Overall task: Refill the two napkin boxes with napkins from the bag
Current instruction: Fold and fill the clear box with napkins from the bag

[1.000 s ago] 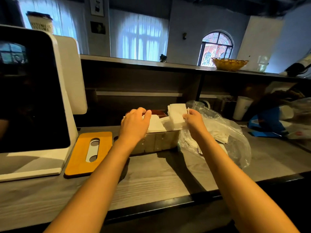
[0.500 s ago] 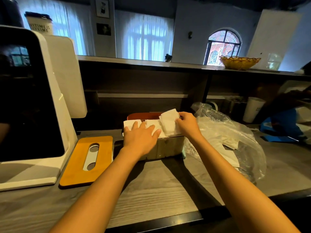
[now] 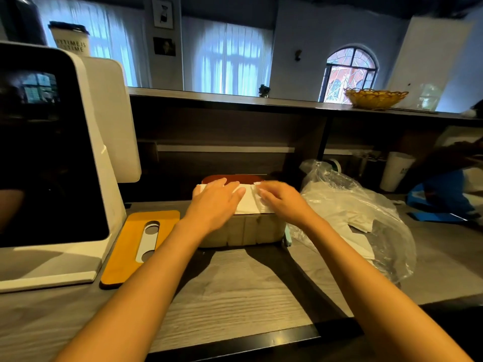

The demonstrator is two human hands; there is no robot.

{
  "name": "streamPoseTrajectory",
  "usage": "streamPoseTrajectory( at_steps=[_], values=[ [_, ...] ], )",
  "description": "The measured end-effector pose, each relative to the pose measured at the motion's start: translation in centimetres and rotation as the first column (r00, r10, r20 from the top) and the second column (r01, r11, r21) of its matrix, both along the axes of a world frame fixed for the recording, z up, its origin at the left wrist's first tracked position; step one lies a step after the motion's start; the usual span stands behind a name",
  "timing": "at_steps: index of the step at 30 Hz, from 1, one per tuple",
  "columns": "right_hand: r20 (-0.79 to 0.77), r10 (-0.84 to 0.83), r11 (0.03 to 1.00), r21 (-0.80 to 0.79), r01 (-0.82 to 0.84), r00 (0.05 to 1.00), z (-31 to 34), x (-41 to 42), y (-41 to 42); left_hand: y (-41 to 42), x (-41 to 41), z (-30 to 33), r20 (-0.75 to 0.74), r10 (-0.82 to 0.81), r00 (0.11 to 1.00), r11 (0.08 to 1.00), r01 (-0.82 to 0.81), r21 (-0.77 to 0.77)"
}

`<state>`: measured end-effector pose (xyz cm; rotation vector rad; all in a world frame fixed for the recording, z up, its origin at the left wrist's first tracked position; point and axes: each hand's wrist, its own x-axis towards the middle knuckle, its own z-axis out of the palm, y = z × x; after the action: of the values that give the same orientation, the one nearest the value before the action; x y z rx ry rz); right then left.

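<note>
A pale napkin box [image 3: 251, 231] stands mid-counter, open at the top and filled with white napkins [image 3: 248, 203]. My left hand [image 3: 217, 202] lies flat on the left part of the stack, fingers straight. My right hand [image 3: 282, 202] presses flat on the right part, slightly blurred. Behind the box, a reddish-brown second box or lid [image 3: 232, 178] peeks out; I cannot tell which. The yellow slotted lid [image 3: 130, 246] lies on the counter left of the box. To the right sits the clear plastic bag [image 3: 366, 218] with more napkins inside.
A white point-of-sale terminal [image 3: 52, 158] fills the left side. A raised dark shelf [image 3: 261, 103] runs behind, carrying a yellow basket [image 3: 375, 97]. A white cup [image 3: 396, 171] and blue items [image 3: 444, 197] sit at the far right. The counter's front edge [image 3: 235, 340] is near me.
My right hand laid its bundle of napkins down into the box and now presses on it. My left hand slid flat over the stack.
</note>
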<state>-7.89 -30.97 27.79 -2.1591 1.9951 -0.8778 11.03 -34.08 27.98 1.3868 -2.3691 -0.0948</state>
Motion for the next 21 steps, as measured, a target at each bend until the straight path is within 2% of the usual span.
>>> streamPoseTrajectory(
  at_steps=[3, 6, 8, 12, 14, 17, 21],
  values=[
    [-0.126, 0.021, 0.985, 0.174, 0.001, 0.992, -0.3, 0.2, 0.1, -0.6, 0.4, 0.0, 0.021, 0.011, 1.0, 1.0, -0.012, 0.017],
    [-0.163, 0.04, 0.953, 0.304, 0.011, 0.986, -0.1, 0.1, 0.0, -0.6, 0.7, -0.5, 0.155, -0.032, 0.987, 0.997, 0.02, 0.08],
    [-0.159, 0.035, 0.933, 0.358, 0.025, 0.987, 0.0, -0.1, -0.1, -0.4, 0.7, -0.6, 0.21, -0.035, 0.977, 0.992, 0.009, 0.124],
    [-0.154, 0.016, 0.915, 0.402, 0.047, 0.988, 0.0, 0.2, -0.2, 0.3, 0.9, 0.1, 0.211, -0.07, 0.975, 0.979, 0.028, 0.2],
    [-0.096, -0.031, 0.942, 0.331, 0.061, 0.995, -0.4, 0.3, -0.2, 0.4, 1.1, 0.4, 0.208, -0.075, 0.975, 0.974, 0.027, 0.224],
    [0.019, -0.063, 0.992, 0.112, 0.06, 0.998, -0.9, 0.3, 0.3, 0.8, 1.3, 1.2, 0.169, -0.095, 0.981, 0.978, 0.06, 0.201],
    [0.191, -0.11, 0.976, -0.163, 0.142, 0.975, -0.6, 0.9, 1.9, 0.6, 2.3, 1.8, 0.036, -0.084, 0.996, 0.996, 0.084, 0.019]
  ],
)
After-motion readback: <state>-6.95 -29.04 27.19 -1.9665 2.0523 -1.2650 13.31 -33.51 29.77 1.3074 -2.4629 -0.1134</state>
